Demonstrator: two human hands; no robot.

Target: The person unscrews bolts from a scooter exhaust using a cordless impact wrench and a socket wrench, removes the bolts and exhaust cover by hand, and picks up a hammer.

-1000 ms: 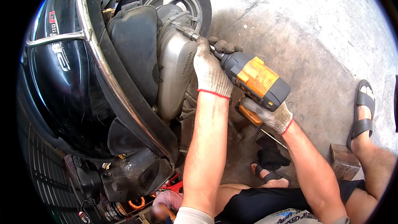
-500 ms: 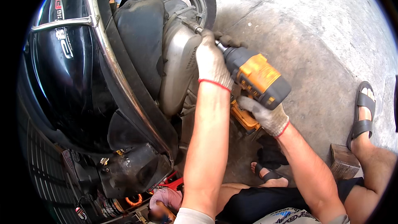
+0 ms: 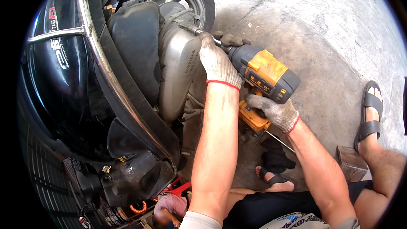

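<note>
My left hand (image 3: 218, 61), in a cream knit glove with dark palm, is closed round the shaft behind the metal socket (image 3: 190, 29) at the nose of a yellow and black impact driver (image 3: 265, 70). My right hand (image 3: 275, 114), also gloved, holds the driver's handle, just above its yellow battery (image 3: 249, 115). The socket reaches the upper part of the scooter's silver side casing (image 3: 171, 78), beside the rear wheel (image 3: 206, 6); its tip is too small to make out exactly.
The black scooter body (image 3: 65, 97), with a chrome rail (image 3: 87, 30), fills the left. Concrete floor (image 3: 322, 46) lies right, with a wood block (image 3: 352, 165) and black cloth (image 3: 273, 157) near my sandalled feet. Another person (image 3: 169, 205) in pink is at the bottom.
Both hands and the driver have shifted slightly upward in view, and more of the yellow battery shows below my right hand. The grip is unchanged.
</note>
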